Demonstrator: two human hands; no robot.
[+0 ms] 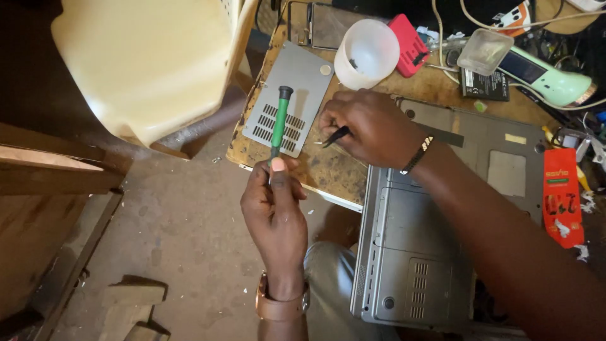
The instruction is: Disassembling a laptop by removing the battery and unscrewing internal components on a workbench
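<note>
Green-handled screwdriver with a black cap (279, 123) stands near the middle of the frame, held upright by the left hand (274, 208), whose fingers are clamped around its lower end with the thumb pressed along the shaft. Its upper part lies over a grey vented metal cover panel (303, 82) that rests on the worn wooden desk (328, 167). Just right of it, the right hand (369, 126) is closed on thin black tweezers (336, 136), their tip pointing left toward the panel's lower edge. Under the right forearm lies an upturned grey laptop (410, 252), its base facing up and hanging partly off the desk's edge. Toward the upper middle stands a translucent white plastic cup (367, 53), with a red box (410, 41) beside it. A cream plastic chair (151, 63) fills the upper left.
</note>
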